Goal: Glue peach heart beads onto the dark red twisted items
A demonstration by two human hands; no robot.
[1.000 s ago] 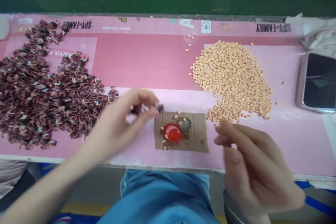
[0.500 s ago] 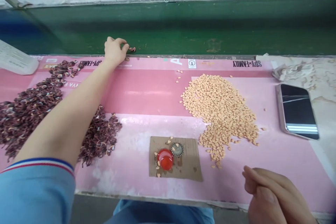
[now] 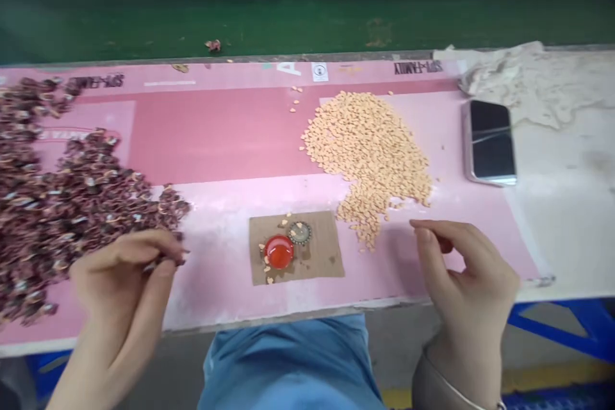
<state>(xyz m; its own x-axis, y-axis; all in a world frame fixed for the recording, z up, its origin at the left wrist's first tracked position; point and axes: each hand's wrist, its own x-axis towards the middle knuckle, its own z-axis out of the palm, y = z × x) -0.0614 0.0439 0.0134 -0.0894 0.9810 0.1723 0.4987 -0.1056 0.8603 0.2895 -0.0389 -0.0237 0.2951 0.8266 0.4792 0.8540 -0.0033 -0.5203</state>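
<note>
My left hand (image 3: 127, 269) is curled at the near edge of the big pile of dark maroon pieces (image 3: 62, 198), its fingertips pinched on a dark piece. My right hand (image 3: 461, 269) hovers near the front edge, just below the heap of small peach-coloured pieces (image 3: 368, 144), thumb and forefinger pinched with something tiny and dark red between them. Between the hands lies a brown cardboard square (image 3: 319, 253) carrying a red dome (image 3: 278, 251) and a small toothed metal cap (image 3: 300, 232), with a few peach bits scattered on it.
A pink printed mat (image 3: 230, 134) covers the bench. A phone (image 3: 489, 141) lies face up at the right, with crumpled whitish wrapping (image 3: 523, 80) behind it. One dark piece (image 3: 212, 45) sits on the green ledge at the back. Blue cloth (image 3: 293, 365) shows below.
My left hand has pulled back from the far ledge to the near edge of the dark pile. My right hand rose and pinched. The camera tilted down and shifted right.
</note>
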